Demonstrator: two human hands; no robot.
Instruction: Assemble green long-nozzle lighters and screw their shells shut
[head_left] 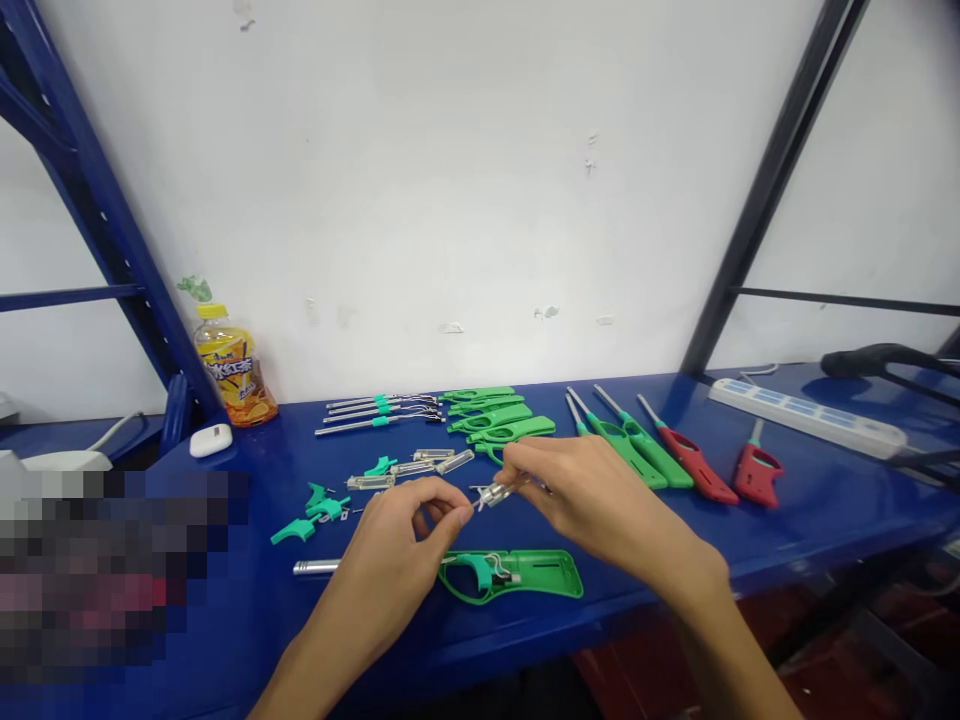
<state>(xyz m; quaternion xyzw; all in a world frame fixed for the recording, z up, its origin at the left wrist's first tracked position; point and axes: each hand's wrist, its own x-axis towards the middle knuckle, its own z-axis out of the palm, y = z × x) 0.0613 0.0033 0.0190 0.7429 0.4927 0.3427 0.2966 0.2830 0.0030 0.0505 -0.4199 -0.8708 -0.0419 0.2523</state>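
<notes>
My right hand [570, 485] grips a small clear fuel tank [496, 493] with a metal and white fitting at its end, held above the table. My left hand [409, 535] is pinched closed just beside that fitting; whatever thin piece is between thumb and forefinger is too small to make out. Below both hands lies an opened lighter half-shell [544, 573] in green, with a teal trigger [480, 572], pale wires and a black igniter piece in it. Its metal barrel [316, 567] sticks out to the left, partly hidden behind my left hand.
Behind my hands are loose clear tanks [370, 482], teal triggers [296, 530], metal barrels [352, 426] and green shells [517, 430]. Assembled green lighters [626, 450] and red lighters [694, 465] lie right, near a power strip [806, 415]. A drink bottle [234, 370] and white case [211, 440] stand left.
</notes>
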